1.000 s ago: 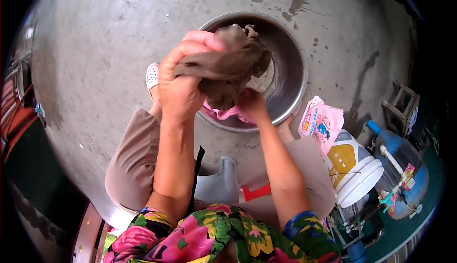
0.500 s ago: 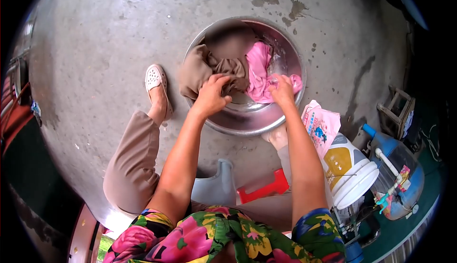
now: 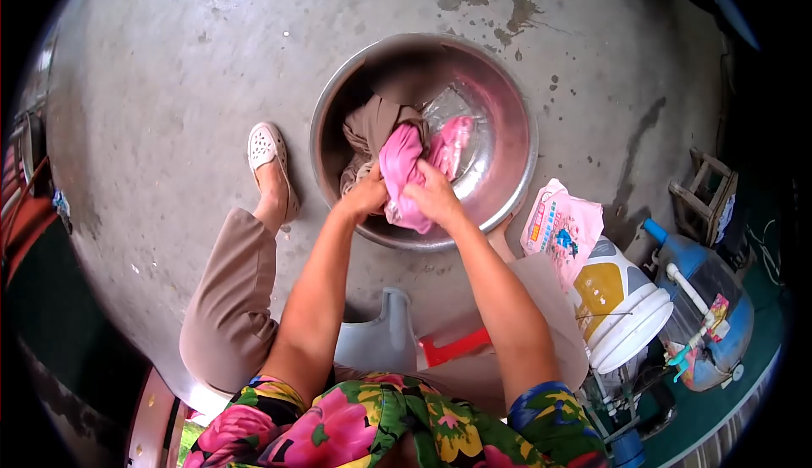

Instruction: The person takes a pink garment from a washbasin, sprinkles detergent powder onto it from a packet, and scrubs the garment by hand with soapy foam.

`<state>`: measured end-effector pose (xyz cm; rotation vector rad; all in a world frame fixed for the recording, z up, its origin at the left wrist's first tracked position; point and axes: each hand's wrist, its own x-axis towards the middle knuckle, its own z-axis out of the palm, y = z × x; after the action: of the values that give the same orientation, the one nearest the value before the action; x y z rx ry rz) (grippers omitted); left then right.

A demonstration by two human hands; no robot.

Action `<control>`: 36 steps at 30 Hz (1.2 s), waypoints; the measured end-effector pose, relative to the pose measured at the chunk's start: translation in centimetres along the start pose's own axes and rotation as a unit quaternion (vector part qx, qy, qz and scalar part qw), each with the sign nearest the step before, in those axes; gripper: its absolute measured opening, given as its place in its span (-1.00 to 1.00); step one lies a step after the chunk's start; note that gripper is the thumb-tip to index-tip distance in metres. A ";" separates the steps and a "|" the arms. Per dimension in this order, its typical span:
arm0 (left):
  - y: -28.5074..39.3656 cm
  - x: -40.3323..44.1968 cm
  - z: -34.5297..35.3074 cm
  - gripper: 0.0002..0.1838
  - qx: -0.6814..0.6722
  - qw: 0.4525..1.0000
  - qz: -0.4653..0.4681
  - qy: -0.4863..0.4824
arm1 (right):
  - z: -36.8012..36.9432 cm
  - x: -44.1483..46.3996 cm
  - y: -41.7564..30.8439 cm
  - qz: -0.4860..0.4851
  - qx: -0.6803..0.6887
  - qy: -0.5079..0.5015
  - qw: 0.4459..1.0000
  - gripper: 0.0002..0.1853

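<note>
A wide metal basin (image 3: 505, 159) stands on the floor between my feet. Brown cloth (image 3: 376, 125) lies bunched in its left half. Pink cloth (image 3: 401, 162) is gathered near the basin's front, its lower end hanging toward the rim. My left hand (image 3: 365, 195) is closed at the left edge of the pink cloth, fingertips partly hidden by the fabric. From the other side, my right hand (image 3: 435, 194) grips the same cloth with bent fingers. A shiny wet patch shows on the basin's bottom to the right.
A pink printed packet (image 3: 562, 229) leans by a white and yellow bucket (image 3: 613, 290) at right. Beyond are a large blue-tinted water jug (image 3: 706, 316) and a small wooden stool (image 3: 704, 193). A grey plastic tub (image 3: 381, 337) and a red plastic piece (image 3: 457, 347) lie beneath me.
My right hand has moved left, bringing the pink cloth to the basin's middle front. The brown cloth has come off the left rim into the basin. My left hand now meets the pink cloth.
</note>
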<state>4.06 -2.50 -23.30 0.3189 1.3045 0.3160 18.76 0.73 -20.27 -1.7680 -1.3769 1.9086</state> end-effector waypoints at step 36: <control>6.4 0.2 -0.7 -0.64 -0.437 0.867 0.214 -0.102 | -8.0 -2.2 0.6 -0.202 -0.108 0.135 0.964 -0.74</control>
<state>3.11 3.43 -21.08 -0.1439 0.7567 1.1732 26.54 2.78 -18.00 -1.6008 -1.7265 1.3010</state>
